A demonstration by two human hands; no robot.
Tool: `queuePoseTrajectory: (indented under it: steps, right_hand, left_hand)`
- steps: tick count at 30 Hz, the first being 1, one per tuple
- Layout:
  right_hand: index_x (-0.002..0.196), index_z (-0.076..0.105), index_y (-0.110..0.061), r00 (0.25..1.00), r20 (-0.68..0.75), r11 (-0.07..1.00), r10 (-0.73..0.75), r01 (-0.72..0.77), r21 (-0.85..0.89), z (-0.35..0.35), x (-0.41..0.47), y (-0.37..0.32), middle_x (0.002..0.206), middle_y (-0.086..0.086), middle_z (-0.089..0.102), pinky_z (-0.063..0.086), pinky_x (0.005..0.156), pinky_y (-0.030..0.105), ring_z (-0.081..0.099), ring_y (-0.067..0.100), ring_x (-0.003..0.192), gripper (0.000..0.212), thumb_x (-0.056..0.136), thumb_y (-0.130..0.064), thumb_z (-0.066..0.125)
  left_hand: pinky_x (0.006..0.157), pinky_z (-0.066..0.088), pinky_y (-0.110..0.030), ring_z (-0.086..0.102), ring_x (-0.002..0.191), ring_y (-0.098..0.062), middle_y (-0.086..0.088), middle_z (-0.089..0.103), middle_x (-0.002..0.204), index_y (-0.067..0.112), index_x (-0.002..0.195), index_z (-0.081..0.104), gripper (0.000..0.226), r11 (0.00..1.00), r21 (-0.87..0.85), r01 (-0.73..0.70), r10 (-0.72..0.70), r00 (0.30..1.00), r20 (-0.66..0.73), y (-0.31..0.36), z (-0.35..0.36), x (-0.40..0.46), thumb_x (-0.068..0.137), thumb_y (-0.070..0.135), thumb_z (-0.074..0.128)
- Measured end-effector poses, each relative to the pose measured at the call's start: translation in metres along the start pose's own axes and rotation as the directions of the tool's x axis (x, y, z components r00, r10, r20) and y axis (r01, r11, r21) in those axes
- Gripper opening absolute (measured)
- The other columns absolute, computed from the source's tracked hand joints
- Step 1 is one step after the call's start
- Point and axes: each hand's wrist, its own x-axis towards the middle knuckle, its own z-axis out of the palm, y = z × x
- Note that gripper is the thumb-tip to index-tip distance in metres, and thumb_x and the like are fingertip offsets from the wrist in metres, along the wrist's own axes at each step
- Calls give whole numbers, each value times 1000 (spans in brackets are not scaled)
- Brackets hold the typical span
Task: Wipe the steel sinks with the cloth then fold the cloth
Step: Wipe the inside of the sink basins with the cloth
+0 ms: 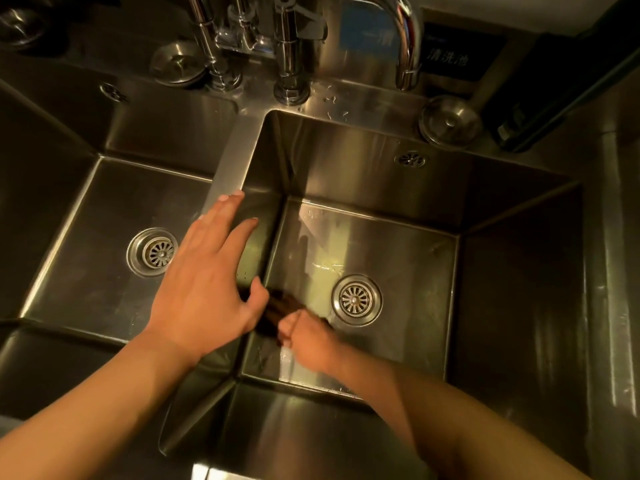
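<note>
- Steel fills the head view: two sinks side by side, the left sink (104,216) and the right sink (398,237), split by a narrow divider (230,161).
- Right hand (308,341) is down in the right sink, its grip curled round a dark cloth (277,306) and pressing it on the sink floor near the left wall, just beside the drain (356,300).
- Cloth shows only as a blurred dark bunch between the two hands; how it is folded cannot be told.
- Left hand (204,282) hangs above the divider with fingers straight and spread, grip wide and holding nothing; its thumb lies just beside the cloth, and contact cannot be told.
- Left sink has its own drain (152,251).
- Taps (287,50) and a curved spout (405,36) stand on the back ledge, with one round plug (180,64) behind the left sink and another (450,121) behind the right.
- Water streaks glint on the right sink's floor.
</note>
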Motion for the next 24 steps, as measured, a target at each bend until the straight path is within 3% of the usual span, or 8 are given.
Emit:
queuePoseTrajectory:
  steps: [2,4,10,12,15,18,24]
  right_hand:
    - [153,37,-19,967,167,958,-192,222,-183,20,-41,11,164,5,31,16,127,42,18,29,155,68,91,-18,64]
    - [160,20,-26,948,241,929,-208,269,-254,23,-79,31,171,-2,8,5,127,38,-3,21,158,81,92,-18,63]
    - [163,10,-25,909,410,889,-75,247,-386,-23,-163,97,170,-1,-6,16,126,44,-8,25,156,69,102,-26,41]
    - [163,1,-25,924,379,910,56,109,-401,-43,-176,113,169,-2,-17,8,126,42,-17,26,155,83,96,-11,46]
    - [162,-12,-26,914,170,883,369,-287,-370,-59,-176,119,166,-4,-27,6,128,44,-24,25,153,102,88,2,53]
    - [163,-2,-21,805,-28,769,592,-576,-276,-68,-157,116,169,1,-15,17,127,44,-9,28,157,103,86,3,62]
    - [160,18,-6,577,-302,626,759,-774,96,-95,-94,116,168,15,11,20,126,46,9,34,156,78,93,-2,58]
  left_hand:
    - [129,17,-44,9,161,-18,-4,14,173,11,151,46,77,1000,14,2,-2,1000,6,-1,1,0,82,42,61]
    - [129,17,-45,9,161,-19,-5,15,173,10,151,47,77,1000,15,-6,6,1000,9,-2,1,0,83,42,60]
    - [129,19,-47,12,160,-22,-8,17,172,9,149,49,75,1000,14,-25,25,1000,-5,-3,2,0,82,43,58]
    - [128,21,-49,12,160,-23,-8,16,172,9,149,49,75,1000,11,-29,30,1000,-4,-4,2,1,82,44,57]
    - [128,21,-51,12,161,-24,-9,16,172,9,149,49,76,999,12,-39,39,999,-1,-5,3,0,82,45,56]
    - [128,20,-50,13,160,-25,-12,18,171,7,148,49,76,998,17,-54,54,999,-9,-5,3,0,82,44,57]
    - [128,21,-51,15,160,-29,-15,20,170,5,148,49,76,998,15,-56,56,998,-3,-3,1,-1,82,41,59]
